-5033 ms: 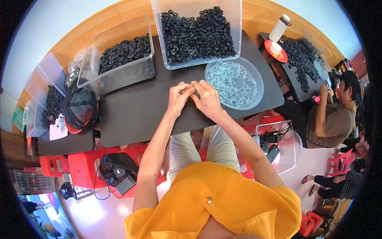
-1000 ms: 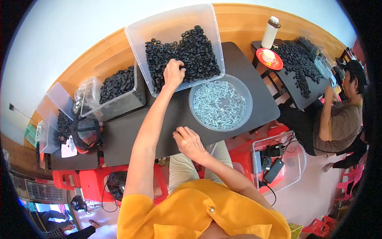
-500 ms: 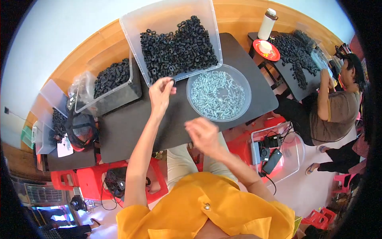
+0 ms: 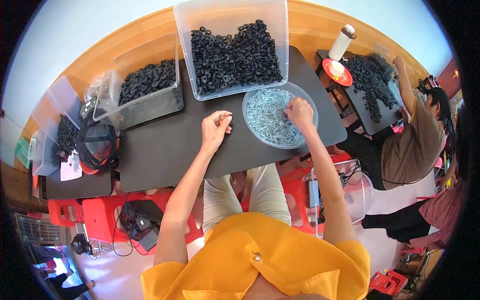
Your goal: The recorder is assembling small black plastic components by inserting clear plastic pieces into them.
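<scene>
My left hand (image 4: 216, 131) is over the dark table, its fingers pinched round a small black ring-shaped part (image 4: 231, 120). Over the round clear tub (image 4: 248, 129) my right hand (image 4: 301, 115) dips in from the right, fingertips pressed together among small silvery metal pieces (image 4: 270, 120) that look like springs or screws. Whatever those fingertips hold is too small to make out. Behind my hands stands a tilted clear plastic bin (image 4: 283, 60), heaped with black ring-shaped parts (image 4: 235, 60).
To the left a second clear bin (image 4: 150, 112) holds more black parts, with a dark cap (image 4: 97, 145) beside it. At the right a person (image 4: 412, 140) sits by another table with a black heap (image 4: 372, 80), a red plate (image 4: 337, 77) and a white bottle (image 4: 342, 42).
My right hand has moved from the table's front edge forward and right into the tub. My left hand has drawn back from the bin with the black part. The view has shifted slightly.
</scene>
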`<move>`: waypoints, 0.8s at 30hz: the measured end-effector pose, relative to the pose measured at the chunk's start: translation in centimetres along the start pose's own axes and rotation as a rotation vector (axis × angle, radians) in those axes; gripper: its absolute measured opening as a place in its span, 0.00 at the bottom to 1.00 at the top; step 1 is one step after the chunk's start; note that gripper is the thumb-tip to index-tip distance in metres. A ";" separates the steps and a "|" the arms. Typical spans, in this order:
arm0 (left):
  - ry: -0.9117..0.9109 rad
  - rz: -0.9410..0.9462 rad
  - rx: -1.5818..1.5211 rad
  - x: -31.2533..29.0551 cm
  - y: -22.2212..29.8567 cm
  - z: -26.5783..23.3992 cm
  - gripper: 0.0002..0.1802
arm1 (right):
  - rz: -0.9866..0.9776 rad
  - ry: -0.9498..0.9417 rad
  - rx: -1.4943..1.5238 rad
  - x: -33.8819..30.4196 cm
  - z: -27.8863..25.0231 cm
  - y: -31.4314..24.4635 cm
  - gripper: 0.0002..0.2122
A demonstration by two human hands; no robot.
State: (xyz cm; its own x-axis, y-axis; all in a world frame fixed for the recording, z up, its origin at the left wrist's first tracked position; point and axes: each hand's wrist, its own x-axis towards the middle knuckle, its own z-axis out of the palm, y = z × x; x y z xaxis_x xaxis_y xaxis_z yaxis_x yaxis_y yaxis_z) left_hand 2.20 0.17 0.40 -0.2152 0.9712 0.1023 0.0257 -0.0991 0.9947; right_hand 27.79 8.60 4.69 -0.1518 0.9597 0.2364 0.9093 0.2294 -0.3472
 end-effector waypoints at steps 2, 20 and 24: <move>0.001 0.000 -0.025 0.0 -0.2 -0.1 0.07 | -0.005 0.014 -0.034 0.1 0.5 -0.2 0.03; -0.141 0.042 -0.289 0.1 -0.1 -0.9 0.09 | -0.173 -0.291 1.039 -2.3 1.8 -7.7 0.05; -0.139 0.062 -0.311 0.1 -0.4 -0.6 0.09 | -0.257 -0.225 0.931 -2.7 2.1 -10.3 0.04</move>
State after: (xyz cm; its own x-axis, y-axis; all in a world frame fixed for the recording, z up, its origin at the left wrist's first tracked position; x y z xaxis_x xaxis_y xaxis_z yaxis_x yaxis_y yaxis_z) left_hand 1.61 0.18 0.01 -0.0865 0.9794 0.1825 -0.2692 -0.1993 0.9422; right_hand 18.02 3.96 5.77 -0.4593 0.8494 0.2598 0.1862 0.3781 -0.9069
